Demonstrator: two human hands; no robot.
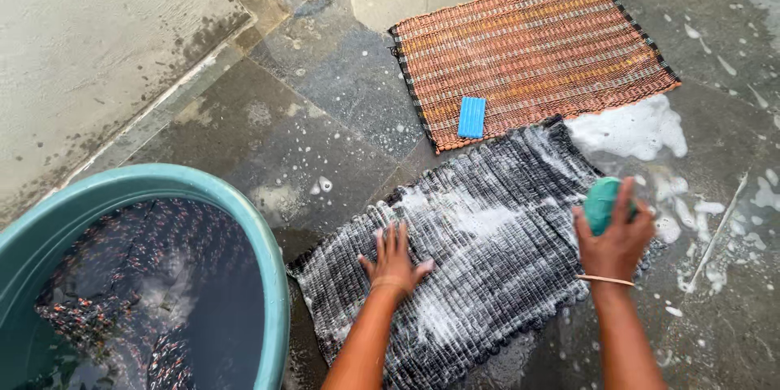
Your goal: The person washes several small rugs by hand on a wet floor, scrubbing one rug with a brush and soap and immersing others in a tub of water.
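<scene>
Your left hand (394, 258) lies flat on the grey woven mat (471, 236), fingers spread wide and palm down near the mat's middle. That broad press pins the wet, soapy weave against the stone floor (325, 106) so it does not slide or bunch.

Your right hand (615, 236) wraps around a teal scrub brush (603, 201), fingers curled over its back and closed tight on it. You hold it at the mat's right edge, where white foam (630, 128) has spread onto the floor.

The grey mat lies angled across the floor, streaked with suds along its length. Its far corner overlaps the near edge of the orange woven mat (532, 53), which lies flat beyond it and looks free of suds. 1 blue soap bar (471, 117) rests on the orange mat's near edge, close enough to grab yet out of the brush's way.

At your left stands a teal tub (272, 276) of dark water with patterned cloth (122, 276) soaking in it.
</scene>
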